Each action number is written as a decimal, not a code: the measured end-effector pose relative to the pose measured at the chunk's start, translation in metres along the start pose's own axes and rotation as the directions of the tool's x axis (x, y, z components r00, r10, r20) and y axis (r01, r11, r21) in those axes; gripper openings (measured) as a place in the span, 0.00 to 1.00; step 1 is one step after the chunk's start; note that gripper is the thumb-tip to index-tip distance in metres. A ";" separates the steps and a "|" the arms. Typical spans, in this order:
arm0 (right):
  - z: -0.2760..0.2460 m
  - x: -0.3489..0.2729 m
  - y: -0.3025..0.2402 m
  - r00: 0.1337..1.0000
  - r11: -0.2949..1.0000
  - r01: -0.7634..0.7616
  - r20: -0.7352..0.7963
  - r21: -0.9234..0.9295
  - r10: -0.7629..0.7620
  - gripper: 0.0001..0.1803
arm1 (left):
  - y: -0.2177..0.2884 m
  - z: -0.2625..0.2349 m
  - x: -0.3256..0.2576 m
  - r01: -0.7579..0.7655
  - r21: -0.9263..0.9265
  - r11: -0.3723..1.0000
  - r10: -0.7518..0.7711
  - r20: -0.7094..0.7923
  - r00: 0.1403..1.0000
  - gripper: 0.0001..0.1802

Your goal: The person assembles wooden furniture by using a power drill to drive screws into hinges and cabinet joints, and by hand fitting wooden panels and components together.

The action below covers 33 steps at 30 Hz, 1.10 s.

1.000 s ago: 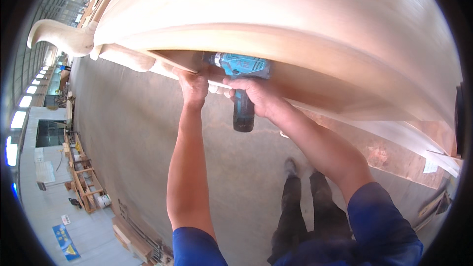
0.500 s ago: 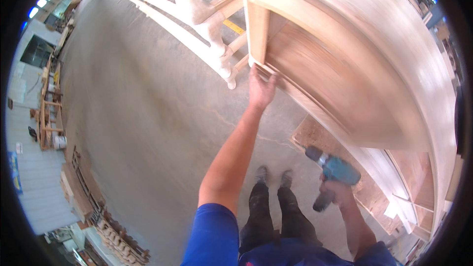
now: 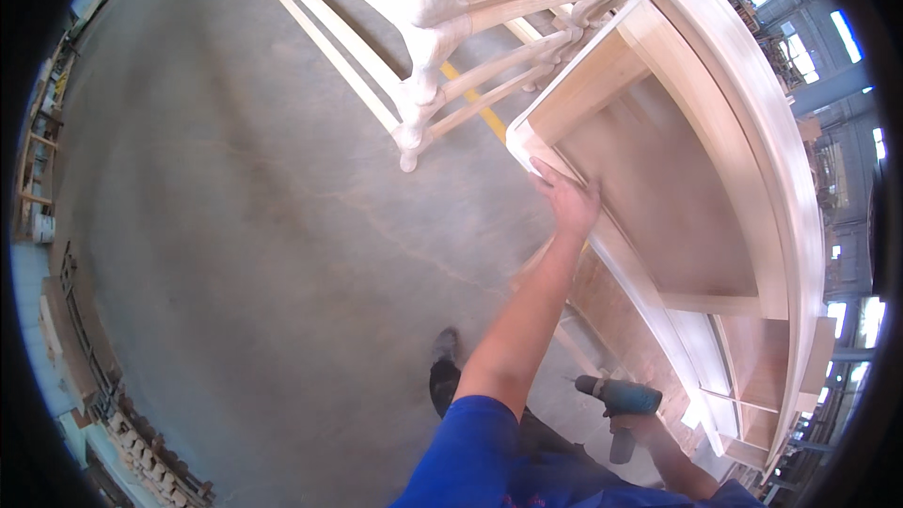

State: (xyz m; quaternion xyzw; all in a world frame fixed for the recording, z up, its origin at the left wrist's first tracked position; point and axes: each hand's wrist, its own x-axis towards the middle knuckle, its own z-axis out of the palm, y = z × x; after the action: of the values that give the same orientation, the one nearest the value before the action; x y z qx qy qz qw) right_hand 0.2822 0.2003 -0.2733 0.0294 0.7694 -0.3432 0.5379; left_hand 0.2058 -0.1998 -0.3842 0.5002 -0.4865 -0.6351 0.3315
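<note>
My left hand [image 3: 570, 205] rests on the lower rail of a large bare-wood cabinet [image 3: 691, 303], near its rounded corner. The fingers are stretched out and apart, with the thumb toward the recessed panel [image 3: 677, 193]. Low on the right, my right hand [image 3: 645, 427] is closed round the grip of a teal and black cordless drill [image 3: 632, 399]. A thin bit sticks out of its chuck, pointing left and touching nothing. Part of the right hand is hidden behind the drill's handle. At the cabinet's near end are open compartments [image 3: 755, 367].
A pale wooden frame with carved legs [image 3: 423, 47] and long rails stands beyond the cabinet's corner. A brown board [image 3: 616, 306] lies below the cabinet. Wooden pieces are stacked [image 3: 150, 456] at the lower left. Shelving [image 3: 39, 165] lines the far left.
My view has turned and shifted, so the cabinet and carved frame appear differently placed. My left hand has slid a little along the rail from the corner. The drill is lower in view, and one foot has stepped left.
</note>
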 end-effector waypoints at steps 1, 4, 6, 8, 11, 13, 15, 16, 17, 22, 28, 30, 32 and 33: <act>0.003 0.001 -0.005 1.000 0.999 -0.014 0.005 -0.044 0.014 0.21 | 0.002 0.001 -0.001 0.027 -0.008 1.000 -0.027 0.004 1.000 0.70; 0.010 0.005 -0.019 0.998 0.986 -0.051 0.033 -0.157 0.057 0.23 | 0.006 0.005 0.002 0.074 0.016 0.997 -0.074 0.005 0.997 0.70; 0.013 0.008 -0.024 0.993 0.985 -0.103 0.048 -0.136 0.110 0.20 | 0.007 0.008 0.002 0.071 -0.004 0.997 -0.071 0.007 0.997 0.68; 0.006 0.017 -0.015 0.989 0.986 -0.128 0.063 -0.110 0.136 0.19 | 0.008 0.005 0.001 0.131 0.004 0.991 -0.131 0.037 0.991 0.67; 0.003 0.023 -0.021 0.980 0.969 -0.150 0.100 -0.197 0.172 0.19 | 0.009 0.005 0.004 0.144 0.035 0.989 -0.145 0.047 0.988 0.67; -0.002 0.028 -0.017 0.978 0.979 -0.114 0.156 -0.171 0.141 0.20 | 0.008 0.004 0.002 0.114 0.033 0.993 -0.116 0.041 0.992 0.67; -0.007 0.032 -0.012 0.972 0.976 -0.126 0.175 -0.180 0.158 0.21 | 0.008 0.004 0.002 0.109 0.016 0.994 -0.110 0.051 0.993 0.67; -0.010 0.033 -0.010 0.969 0.974 -0.133 0.183 -0.184 0.167 0.21 | 0.008 0.005 0.001 0.107 0.008 0.994 -0.107 0.057 0.993 0.67; 0.001 0.029 -0.023 0.976 0.974 -0.107 0.163 -0.200 0.141 0.21 | 0.010 0.002 0.000 0.113 -0.015 0.993 -0.112 0.049 0.992 0.67; 0.007 0.024 -0.026 0.978 0.987 -0.030 0.201 -0.155 0.061 0.22 | -0.002 -0.004 0.001 -0.018 -0.044 0.999 0.020 0.034 0.999 0.66; 0.016 0.012 -0.017 0.981 0.958 -0.050 0.164 -0.282 0.099 0.22 | -0.030 0.004 0.010 -0.210 -0.005 0.978 0.210 0.006 0.978 0.72; 0.013 0.011 0.003 0.983 0.939 0.075 0.181 -0.336 -0.014 0.22 | -0.041 0.005 0.014 -0.260 -0.052 0.964 0.262 0.031 0.965 0.73; -0.003 0.017 0.031 0.984 0.952 -0.015 0.165 -0.305 0.069 0.20 | -0.049 0.001 0.018 -0.243 -0.199 0.950 0.262 0.078 0.962 0.71; -0.004 0.021 0.042 0.979 0.972 -0.077 0.168 -0.224 0.116 0.19 | -0.053 -0.007 0.022 -0.201 -0.242 0.949 0.232 0.107 0.967 0.69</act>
State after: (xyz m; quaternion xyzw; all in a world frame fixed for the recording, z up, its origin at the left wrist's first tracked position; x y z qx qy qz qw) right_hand 0.2875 0.2279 -0.3114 -0.0230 0.7482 -0.2319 0.6212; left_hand 0.2101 -0.2053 -0.4420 0.3584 -0.4832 -0.6786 0.4214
